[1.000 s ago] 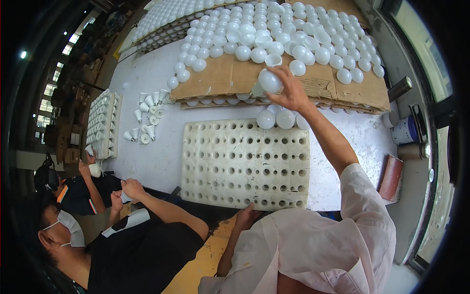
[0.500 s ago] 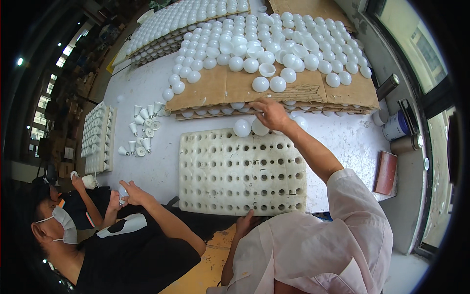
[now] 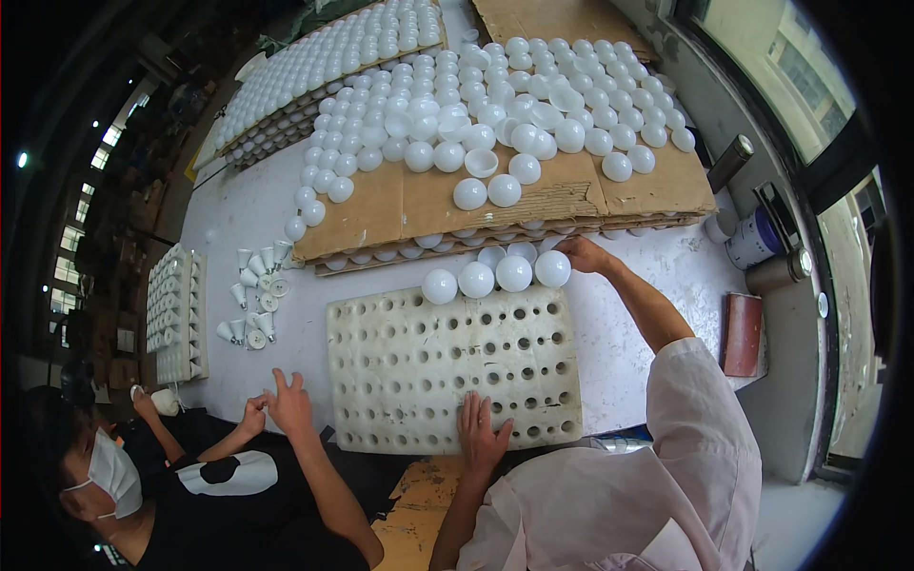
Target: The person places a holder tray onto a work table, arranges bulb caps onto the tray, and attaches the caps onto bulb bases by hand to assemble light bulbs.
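A pale foam tray [image 3: 409, 357] with rows of round holes lies on the white table. My left hand [image 3: 484, 430] rests on its near part, fingers spread and holding nothing visible. Along the tray's far edge stands a row of white dome-shaped bulb covers [image 3: 514, 273], with several more partly hidden behind them. My right hand [image 3: 586, 255] is at the right end of this row, beside the cardboard edge. Its fingers are bent together, their tips partly hidden next to a white dome; what they grip cannot be made out.
Stacked cardboard sheets [image 3: 381, 211] bear many white domes. At left lie several white bulb bases [image 3: 255, 276] and an upright foam rack [image 3: 174, 314]. A masked co-worker's hands [image 3: 286, 404] are near the tray's left. Flasks [image 3: 779, 273] and a red-brown book [image 3: 743, 333] stand along the right wall.
The view has shifted. My left hand has moved from the tray's near edge onto its top. My right hand has moved right along the dome row, where more domes now show.
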Demonstrator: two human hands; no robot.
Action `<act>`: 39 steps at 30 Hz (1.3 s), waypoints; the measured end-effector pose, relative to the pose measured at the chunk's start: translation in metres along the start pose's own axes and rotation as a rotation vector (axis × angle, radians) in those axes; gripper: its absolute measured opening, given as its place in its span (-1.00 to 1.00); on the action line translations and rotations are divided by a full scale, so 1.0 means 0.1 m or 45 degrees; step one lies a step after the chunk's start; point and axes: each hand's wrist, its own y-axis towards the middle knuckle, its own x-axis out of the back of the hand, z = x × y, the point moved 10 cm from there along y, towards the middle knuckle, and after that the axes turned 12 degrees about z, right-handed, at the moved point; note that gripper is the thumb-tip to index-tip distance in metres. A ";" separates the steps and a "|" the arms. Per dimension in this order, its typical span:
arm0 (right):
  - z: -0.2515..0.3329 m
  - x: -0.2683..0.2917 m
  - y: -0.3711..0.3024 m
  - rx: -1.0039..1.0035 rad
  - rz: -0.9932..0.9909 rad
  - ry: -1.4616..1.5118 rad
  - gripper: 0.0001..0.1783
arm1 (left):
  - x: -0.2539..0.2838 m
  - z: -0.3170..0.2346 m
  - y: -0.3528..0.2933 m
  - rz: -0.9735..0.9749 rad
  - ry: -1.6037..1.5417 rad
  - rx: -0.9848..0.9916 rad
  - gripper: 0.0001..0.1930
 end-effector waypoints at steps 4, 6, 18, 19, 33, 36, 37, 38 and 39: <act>0.12 -0.04 -0.11 -0.006 -0.135 -0.077 -0.70 | -0.34 0.13 0.09 0.180 0.109 0.104 -0.32; 0.21 0.11 -0.18 -0.032 -0.257 -0.381 -0.55 | -0.35 0.15 0.08 0.226 0.138 0.127 -0.31; 0.33 -0.44 0.37 0.021 0.155 -1.215 -0.64 | -0.35 0.25 -0.04 0.291 0.201 0.194 -0.26; 0.32 -0.43 0.27 -0.014 0.216 -1.246 -0.68 | -0.40 0.23 -0.01 0.301 0.187 0.175 -0.26; 0.66 0.81 -1.65 -0.119 -0.713 -0.880 -0.83 | -0.37 0.16 0.06 0.293 0.201 0.132 -0.29; 1.02 1.18 -1.34 -0.037 -0.795 -1.003 -0.83 | -0.36 0.16 0.04 0.272 0.196 0.120 -0.28; 1.06 1.29 -1.14 -0.028 -0.798 -1.045 -0.83 | -0.38 0.16 0.03 0.279 0.187 0.116 -0.28; 1.04 1.39 -0.91 -0.090 -0.727 -1.030 -0.83 | -0.39 0.17 0.03 0.282 0.177 0.113 -0.28; 0.97 1.45 -0.67 -0.168 -0.650 -1.058 -0.69 | -0.40 0.17 0.03 0.273 0.184 0.112 -0.28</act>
